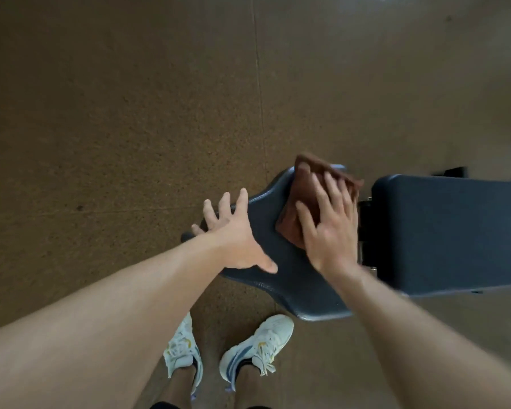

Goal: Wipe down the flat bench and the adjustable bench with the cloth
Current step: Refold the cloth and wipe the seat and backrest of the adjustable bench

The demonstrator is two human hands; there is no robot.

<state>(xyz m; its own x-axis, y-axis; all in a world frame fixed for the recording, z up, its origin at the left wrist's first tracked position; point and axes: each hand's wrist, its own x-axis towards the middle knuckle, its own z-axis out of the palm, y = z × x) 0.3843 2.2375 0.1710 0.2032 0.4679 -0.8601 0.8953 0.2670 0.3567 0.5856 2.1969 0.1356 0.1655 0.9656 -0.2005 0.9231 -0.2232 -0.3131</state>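
Seen from the head camera, the right hand (pixel 328 225) presses a brown cloth (pixel 301 202) flat-fingered onto the seat pad (pixel 278 231) of the adjustable bench, near its far edge. The left hand (pixel 233 234), fingers spread, braces the pad's left edge. Wiping looks under way; the back pad (pixel 452 231) likely comes next.

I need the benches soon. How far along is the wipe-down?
Nothing shows as finished. In hand: the right hand presses the brown cloth flat on the seat pad, while the left hand rests on its edge. The larger pad beside it is untouched now; no second bench is in view.
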